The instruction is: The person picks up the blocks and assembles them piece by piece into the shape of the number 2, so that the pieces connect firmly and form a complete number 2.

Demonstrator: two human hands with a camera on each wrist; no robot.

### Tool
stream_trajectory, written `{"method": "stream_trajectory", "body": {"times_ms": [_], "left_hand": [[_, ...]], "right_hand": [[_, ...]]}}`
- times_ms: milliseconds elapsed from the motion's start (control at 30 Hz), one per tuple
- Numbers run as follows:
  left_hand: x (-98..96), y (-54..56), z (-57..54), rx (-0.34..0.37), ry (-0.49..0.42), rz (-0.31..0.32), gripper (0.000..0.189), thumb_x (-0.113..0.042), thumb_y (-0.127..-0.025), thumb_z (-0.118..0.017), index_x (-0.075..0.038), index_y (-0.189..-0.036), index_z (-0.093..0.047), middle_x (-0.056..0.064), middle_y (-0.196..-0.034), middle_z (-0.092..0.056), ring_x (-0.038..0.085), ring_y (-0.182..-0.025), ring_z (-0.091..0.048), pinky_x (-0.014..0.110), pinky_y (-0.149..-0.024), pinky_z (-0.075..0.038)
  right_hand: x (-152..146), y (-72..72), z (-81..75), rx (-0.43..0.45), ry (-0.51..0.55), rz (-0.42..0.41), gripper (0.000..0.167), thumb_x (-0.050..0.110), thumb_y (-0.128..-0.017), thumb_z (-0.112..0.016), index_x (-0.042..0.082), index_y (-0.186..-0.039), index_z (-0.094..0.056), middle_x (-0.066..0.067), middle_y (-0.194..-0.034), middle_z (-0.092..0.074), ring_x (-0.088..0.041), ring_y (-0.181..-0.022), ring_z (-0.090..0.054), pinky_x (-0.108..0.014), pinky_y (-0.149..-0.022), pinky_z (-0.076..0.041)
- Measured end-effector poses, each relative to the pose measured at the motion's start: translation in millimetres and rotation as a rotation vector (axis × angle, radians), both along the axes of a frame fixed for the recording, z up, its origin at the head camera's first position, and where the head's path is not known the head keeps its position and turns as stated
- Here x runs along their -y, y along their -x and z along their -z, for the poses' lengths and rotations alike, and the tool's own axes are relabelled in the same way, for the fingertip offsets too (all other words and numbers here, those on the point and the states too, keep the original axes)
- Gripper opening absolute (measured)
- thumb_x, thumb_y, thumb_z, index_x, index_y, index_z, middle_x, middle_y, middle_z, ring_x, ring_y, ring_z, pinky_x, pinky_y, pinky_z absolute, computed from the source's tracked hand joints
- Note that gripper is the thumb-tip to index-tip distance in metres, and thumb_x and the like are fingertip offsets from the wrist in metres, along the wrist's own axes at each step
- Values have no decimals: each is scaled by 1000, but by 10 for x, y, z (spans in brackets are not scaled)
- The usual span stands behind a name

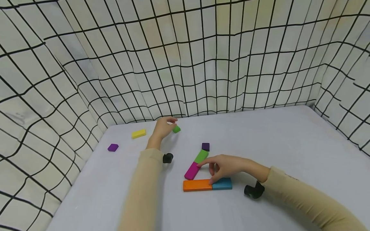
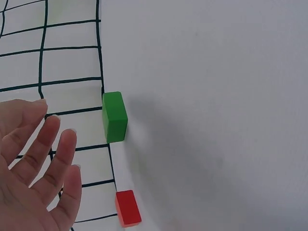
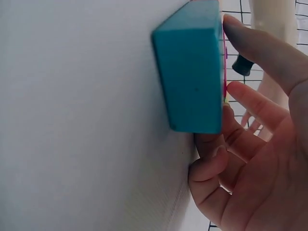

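While left hand, spread, flanks green block near table edge, right hand unclosed.

And here the right hand hides part of the seam between the orange block and the blue block! Over in the left wrist view, the left hand runs off the left and bottom edges. The right sleeve leaves the head view, its small dark marks unreadable; colours beyond the netting blur.
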State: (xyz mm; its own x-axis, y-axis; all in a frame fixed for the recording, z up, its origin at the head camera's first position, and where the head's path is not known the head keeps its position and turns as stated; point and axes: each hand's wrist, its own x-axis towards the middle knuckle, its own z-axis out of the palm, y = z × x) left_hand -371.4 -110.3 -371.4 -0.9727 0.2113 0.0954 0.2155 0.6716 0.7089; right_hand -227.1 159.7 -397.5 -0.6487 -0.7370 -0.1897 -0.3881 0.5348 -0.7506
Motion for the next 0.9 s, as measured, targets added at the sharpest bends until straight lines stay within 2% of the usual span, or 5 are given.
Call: {"method": "stream_trajectory", "body": {"times_ms": [200,400,633,900], "left_hand": [[-22,94,108,24,-9,-81,38,-8,-97,-59,2,-133,-64,22,-138,-59,37,-130,-52,49,-108,-41],[-67,116,160,86,37,-132,45,-7,-94,-65,1,-139,-60,22,-142,-57,37,-134,-49,47,-111,-39],[-127,123,213,153,51,-148,55,2,-87,-67,0,-142,-58,21,-144,-55,34,-127,-51,43,-106,-43],[-170,173,285,149,75,-190,56,7,-85,-62,-2,-139,-61,19,-137,-60,32,-115,-54,42,-98,-46]], "right_hand": [[-13,7,9,6,-5,-7,62,18,-88,-82,12,-145,-56,6,-87,-59,-8,-75,-55,-23,-69,-45],[-24,18,17,10,4,-20,62,17,-89,-82,12,-145,-56,5,-88,-59,-8,-74,-54,-22,-69,-44],[-27,15,17,20,-2,-19,62,17,-89,-82,12,-145,-56,4,-89,-59,-8,-76,-53,-22,-69,-44],[-46,2,23,15,-4,-17,62,19,-89,-81,13,-146,-56,5,-90,-59,-8,-78,-54,-23,-70,-44]]}}
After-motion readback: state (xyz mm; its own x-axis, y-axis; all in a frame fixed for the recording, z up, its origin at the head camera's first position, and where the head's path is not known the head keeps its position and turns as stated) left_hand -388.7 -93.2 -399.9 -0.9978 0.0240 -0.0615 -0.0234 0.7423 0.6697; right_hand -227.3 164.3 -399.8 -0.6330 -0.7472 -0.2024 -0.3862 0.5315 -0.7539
